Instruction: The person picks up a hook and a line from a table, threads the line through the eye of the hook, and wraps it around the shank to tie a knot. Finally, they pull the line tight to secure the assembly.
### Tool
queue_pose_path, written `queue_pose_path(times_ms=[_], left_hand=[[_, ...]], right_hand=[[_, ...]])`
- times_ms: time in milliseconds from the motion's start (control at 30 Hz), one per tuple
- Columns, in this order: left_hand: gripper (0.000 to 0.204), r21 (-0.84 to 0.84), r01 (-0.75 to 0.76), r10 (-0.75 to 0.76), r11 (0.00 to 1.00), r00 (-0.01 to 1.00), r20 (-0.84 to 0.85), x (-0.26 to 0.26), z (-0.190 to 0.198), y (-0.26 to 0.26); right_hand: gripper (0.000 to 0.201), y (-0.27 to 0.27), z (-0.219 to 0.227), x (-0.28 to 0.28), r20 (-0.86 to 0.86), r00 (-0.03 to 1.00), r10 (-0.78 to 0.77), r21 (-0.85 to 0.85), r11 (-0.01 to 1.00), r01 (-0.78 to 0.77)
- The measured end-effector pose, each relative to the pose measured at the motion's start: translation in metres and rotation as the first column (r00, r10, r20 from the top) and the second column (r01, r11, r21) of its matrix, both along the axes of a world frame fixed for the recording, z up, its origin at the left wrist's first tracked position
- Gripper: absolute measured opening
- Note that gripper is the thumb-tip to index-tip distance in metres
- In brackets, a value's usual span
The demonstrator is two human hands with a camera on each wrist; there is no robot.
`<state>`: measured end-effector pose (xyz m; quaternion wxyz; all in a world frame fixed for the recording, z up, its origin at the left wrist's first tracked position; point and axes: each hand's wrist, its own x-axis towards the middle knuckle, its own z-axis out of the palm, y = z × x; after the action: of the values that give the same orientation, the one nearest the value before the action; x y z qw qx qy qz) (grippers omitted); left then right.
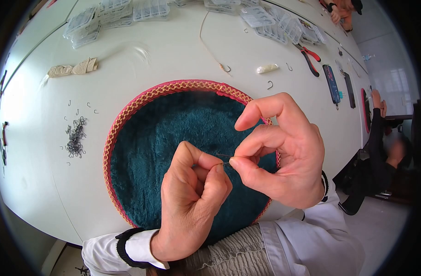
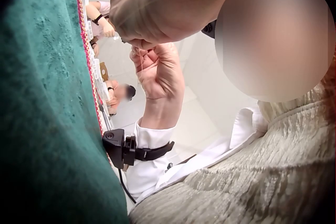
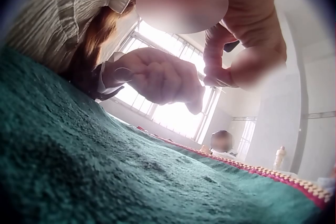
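Over a round dark green plush mat [image 1: 150, 124], both hands meet fingertip to fingertip. My left hand [image 1: 189, 195] pinches a thin line [image 1: 224, 163] between thumb and index finger, its other fingers curled in. Thumb and index fingertip of my right hand [image 1: 286, 154] come together on the same fine piece, with the other fingers raised and bent. I cannot tell whether a small hook is hidden in the pinch. In the left wrist view a pale strand [image 2: 140, 69] hangs down by the right hand.
A heap of small fish hooks [image 1: 75, 140] lies left of the mat. Behind it are a wrapped bundle of line [image 1: 72, 69], a cord with a hook [image 1: 210, 50], and red-handled pliers [image 1: 307, 59]. Clear plastic boxes [image 1: 150, 10] line the back; phones [image 1: 331, 83] lie right. Other people sit around.
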<state>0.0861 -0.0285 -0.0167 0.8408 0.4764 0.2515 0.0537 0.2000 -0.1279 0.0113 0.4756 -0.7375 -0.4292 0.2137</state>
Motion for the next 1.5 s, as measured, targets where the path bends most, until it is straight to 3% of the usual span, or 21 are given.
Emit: queue_pose_path(times_ms=[1500], left_hand=[[0.008,-0.047,0.021,-0.023,0.999,0.999,-0.031,-0.0030,0.0018,0.0012]], right_hand=[[0.036,-0.0006,0.0002,-0.0012,0.001,1.000,0.007,-0.004,1.000,-0.007]])
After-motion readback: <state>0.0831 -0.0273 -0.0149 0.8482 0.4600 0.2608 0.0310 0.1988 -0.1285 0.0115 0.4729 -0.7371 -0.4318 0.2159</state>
